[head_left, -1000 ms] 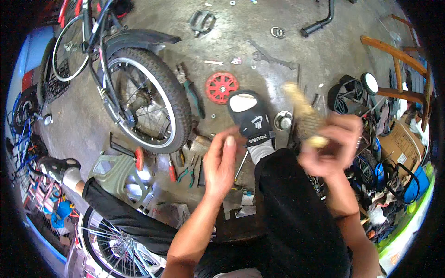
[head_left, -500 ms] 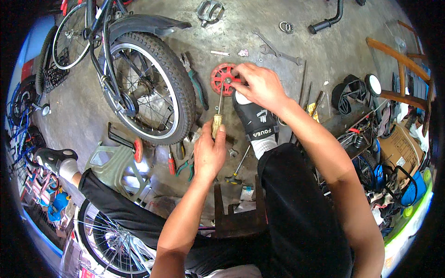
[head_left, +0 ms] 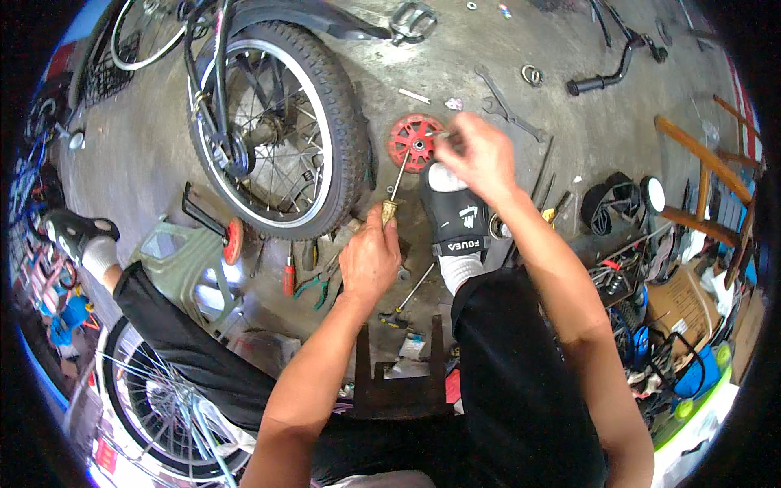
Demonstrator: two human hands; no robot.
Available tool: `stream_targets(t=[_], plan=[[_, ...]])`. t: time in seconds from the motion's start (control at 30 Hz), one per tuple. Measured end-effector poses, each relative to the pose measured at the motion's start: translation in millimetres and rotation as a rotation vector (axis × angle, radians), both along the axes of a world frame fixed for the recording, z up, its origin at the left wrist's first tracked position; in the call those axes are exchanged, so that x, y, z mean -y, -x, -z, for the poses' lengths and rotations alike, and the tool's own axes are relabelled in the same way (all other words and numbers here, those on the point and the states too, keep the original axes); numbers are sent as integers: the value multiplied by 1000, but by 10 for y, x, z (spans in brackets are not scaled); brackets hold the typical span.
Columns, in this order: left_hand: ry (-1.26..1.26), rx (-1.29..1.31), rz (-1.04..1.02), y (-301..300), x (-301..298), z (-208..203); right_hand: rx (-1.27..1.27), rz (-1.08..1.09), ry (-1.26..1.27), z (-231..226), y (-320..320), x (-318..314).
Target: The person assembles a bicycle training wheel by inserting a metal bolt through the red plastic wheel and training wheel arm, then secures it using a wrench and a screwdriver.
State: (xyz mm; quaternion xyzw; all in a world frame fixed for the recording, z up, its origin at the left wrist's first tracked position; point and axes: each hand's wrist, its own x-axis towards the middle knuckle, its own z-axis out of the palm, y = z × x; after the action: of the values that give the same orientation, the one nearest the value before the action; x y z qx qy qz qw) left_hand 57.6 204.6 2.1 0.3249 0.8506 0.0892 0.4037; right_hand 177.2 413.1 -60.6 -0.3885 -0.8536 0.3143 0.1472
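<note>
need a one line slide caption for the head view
Left hand holds a yellowish-handled metal screwdriver, tip at a round red spoked wheel, blurred right hand beside it.

From my distance, I see the floor [head_left: 602, 138] in moderate light, with pale glare beside the pedal [head_left: 413, 22]. The right hand [head_left: 482, 154] is blurred. The black trousers [head_left: 521, 374] show little detail. Toward the dark round border, everything becomes curved.

The disc [head_left: 411, 138] lay on the floor [head_left: 602, 138], right of the bicycle [head_left: 346, 138] and just beyond the shoe [head_left: 454, 207]. The screwdriver [head_left: 390, 211] ran from the left hand [head_left: 370, 262] to the disc's near side; the right hand [head_left: 482, 159] was at its right. Behind lay the pedal [head_left: 412, 23], left of the spanners [head_left: 521, 123].
</note>
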Motion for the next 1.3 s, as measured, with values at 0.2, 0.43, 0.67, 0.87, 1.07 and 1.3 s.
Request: stream_targets(t=[0.2, 0.43, 0.67, 0.87, 1.07, 1.3], plan=[[70, -19, 9, -48, 26, 50, 143, 189, 151, 284, -311, -270], [-140, -15, -16, -24, 15, -153, 71, 170, 128, 172, -267, -223], [-59, -22, 61, 43, -215, -265, 57, 21, 202, 221, 16, -156], [85, -89, 292, 120, -515, -489, 167, 51, 229, 195, 62, -136], [257, -113, 508, 167, -997, -684, 174, 86, 284, 213, 111, -126], [248, -153, 605, 99, -1142, -685, 183, 90, 266, 252, 144, -111]])
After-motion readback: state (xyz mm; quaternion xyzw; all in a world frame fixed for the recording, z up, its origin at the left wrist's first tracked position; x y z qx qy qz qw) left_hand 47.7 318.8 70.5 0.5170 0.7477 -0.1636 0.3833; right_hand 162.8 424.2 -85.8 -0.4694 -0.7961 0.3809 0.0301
